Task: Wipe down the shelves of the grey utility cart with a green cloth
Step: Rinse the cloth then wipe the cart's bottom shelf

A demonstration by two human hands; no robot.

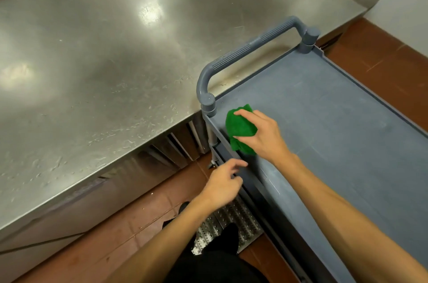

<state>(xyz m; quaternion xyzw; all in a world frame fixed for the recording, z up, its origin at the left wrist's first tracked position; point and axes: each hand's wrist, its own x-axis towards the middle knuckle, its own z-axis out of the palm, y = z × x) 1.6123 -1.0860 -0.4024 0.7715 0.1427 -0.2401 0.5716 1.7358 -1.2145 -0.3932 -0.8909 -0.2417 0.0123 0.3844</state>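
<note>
On the top shelf (324, 109) the right grip (259, 134) clutches the green cloth (239, 128) — left grip (223, 180) loose, empty. Press flat and sweep strokes into the corners.

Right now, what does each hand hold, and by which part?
The right hand grips the bunched green cloth round its middle, from above. The left hand holds nothing.

Your green cloth (239, 128) sits bunched on the top shelf (324, 109) of the grey utility cart (254, 43), tucked in the corner beside the handle post (208, 104), spilling over the near rim.
</note>
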